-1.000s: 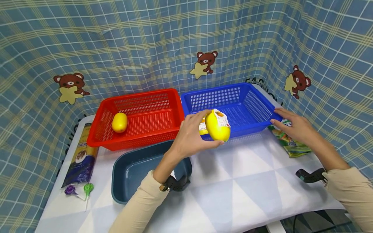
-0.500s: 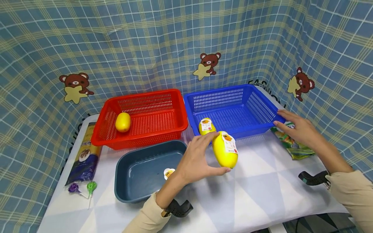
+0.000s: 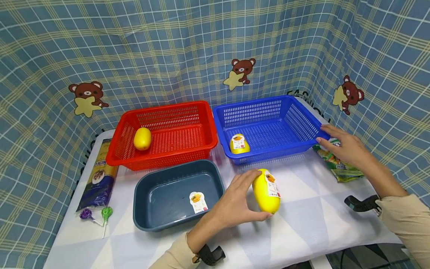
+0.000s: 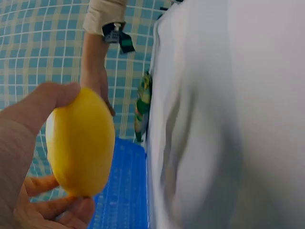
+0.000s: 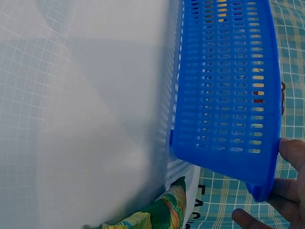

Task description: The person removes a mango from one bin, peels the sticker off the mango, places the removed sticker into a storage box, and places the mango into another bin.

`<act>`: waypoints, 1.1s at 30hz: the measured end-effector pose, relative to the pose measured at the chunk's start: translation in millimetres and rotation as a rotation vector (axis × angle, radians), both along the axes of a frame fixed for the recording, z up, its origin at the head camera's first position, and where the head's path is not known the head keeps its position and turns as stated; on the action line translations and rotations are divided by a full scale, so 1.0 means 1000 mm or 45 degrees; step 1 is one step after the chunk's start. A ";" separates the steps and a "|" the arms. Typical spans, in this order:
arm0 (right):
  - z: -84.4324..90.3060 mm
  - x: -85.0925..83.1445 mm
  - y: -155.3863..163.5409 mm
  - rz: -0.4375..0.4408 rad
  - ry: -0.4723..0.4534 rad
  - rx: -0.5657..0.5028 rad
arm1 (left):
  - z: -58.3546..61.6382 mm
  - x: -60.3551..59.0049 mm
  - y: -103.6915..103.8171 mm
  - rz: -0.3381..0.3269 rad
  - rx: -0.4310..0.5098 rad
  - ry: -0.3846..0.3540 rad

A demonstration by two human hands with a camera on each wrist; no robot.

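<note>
Left hand (image 3: 235, 203) has its grip curled round a yellow lemon (image 3: 266, 191), thumb over the top and fingers underneath, the white label facing the camera. From the head view the lemon sits low over the bench (image 3: 302, 220), just right of the grey tub (image 3: 178, 194) and in front of the blue basket (image 3: 268, 125); whether it touches the cloth I cannot tell. The left wrist view shows the same clasp close up, the fruit tucked between thumb and fingertips.

Right hand (image 3: 344, 147) is on the blue basket's right front corner, fingers fairly straight, resting against the rim rather than wrapped round it. The right wrist view confirms it: fingertips (image 5: 290, 157) beside the corner of the basket, green packet (image 5: 147, 214) just below.

Now the tally, as I judge it. One labelled lemon (image 3: 239, 144) lies inside the blue basket, near its front left. A plain lemon (image 3: 142, 138) lies in the red basket (image 3: 164, 134), left side. The grey tub holds only a loose label (image 3: 198, 202). So two fruits are binned and the one in hand is in no container yet.

Off to the left: a pasta bag (image 3: 97, 179) and two lollipops (image 3: 95, 216), untouched.
</note>
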State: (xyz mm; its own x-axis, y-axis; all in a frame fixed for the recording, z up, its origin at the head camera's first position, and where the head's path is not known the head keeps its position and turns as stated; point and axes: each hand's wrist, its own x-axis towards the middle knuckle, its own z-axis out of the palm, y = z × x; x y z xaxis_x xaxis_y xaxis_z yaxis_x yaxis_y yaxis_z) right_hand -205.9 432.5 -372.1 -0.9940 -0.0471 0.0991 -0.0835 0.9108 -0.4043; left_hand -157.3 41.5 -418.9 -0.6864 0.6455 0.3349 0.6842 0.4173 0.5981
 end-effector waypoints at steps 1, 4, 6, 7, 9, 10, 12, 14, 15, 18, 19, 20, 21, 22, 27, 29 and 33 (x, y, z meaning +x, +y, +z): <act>0.000 0.000 0.000 0.000 -0.004 -0.003 | -0.002 0.001 0.001 0.010 0.008 -0.002; 0.000 0.001 0.001 -0.004 -0.014 -0.006 | -0.008 0.003 0.005 0.042 0.045 -0.037; -0.001 0.001 0.001 -0.010 -0.022 -0.011 | -0.013 0.004 0.007 0.062 0.063 -0.061; -0.001 0.001 0.002 -0.012 -0.025 -0.010 | -0.016 0.004 0.008 0.073 0.067 -0.064; -0.001 0.001 0.002 -0.017 -0.031 -0.008 | -0.021 0.003 0.010 0.092 0.073 -0.072; -0.001 0.000 0.002 -0.019 -0.034 -0.005 | -0.023 0.003 0.011 0.103 0.079 -0.079; -0.001 0.000 0.003 -0.023 -0.040 -0.001 | -0.028 0.001 0.012 0.123 0.090 -0.097; -0.001 0.000 0.003 -0.019 -0.035 0.004 | -0.032 -0.001 0.012 0.142 0.095 -0.131; -0.001 0.000 0.003 -0.015 -0.028 0.005 | -0.034 -0.002 0.012 0.150 0.097 -0.147; -0.001 0.003 0.001 0.012 0.041 0.006 | -0.039 -0.004 0.012 0.160 0.095 -0.199; 0.000 0.005 -0.001 0.022 0.077 0.001 | -0.041 -0.005 0.012 0.158 0.094 -0.209; 0.001 0.008 -0.004 0.029 0.114 -0.005 | -0.043 -0.006 0.011 0.156 0.096 -0.220; 0.003 0.010 -0.008 0.044 0.168 -0.019 | -0.044 -0.006 0.011 0.153 0.102 -0.229; 0.005 0.013 -0.013 0.062 0.225 -0.029 | -0.046 -0.007 0.011 0.152 0.108 -0.238; 0.015 0.026 -0.051 0.237 0.410 -0.117 | -0.048 -0.009 0.010 0.160 0.129 -0.270; 0.015 0.032 -0.066 0.337 0.410 -0.118 | -0.047 -0.009 0.010 0.164 0.129 -0.285; 0.010 0.041 -0.091 0.524 0.334 -0.107 | -0.046 -0.009 0.008 0.172 0.121 -0.298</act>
State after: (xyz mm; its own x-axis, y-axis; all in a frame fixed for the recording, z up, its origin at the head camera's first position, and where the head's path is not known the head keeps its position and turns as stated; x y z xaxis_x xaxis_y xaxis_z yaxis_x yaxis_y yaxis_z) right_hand -165.2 341.9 -362.2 -0.8354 -0.4118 0.3640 -0.5385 0.7459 -0.3919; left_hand -166.1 49.8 -465.0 -0.8298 0.5161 0.2122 0.4652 0.4297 0.7740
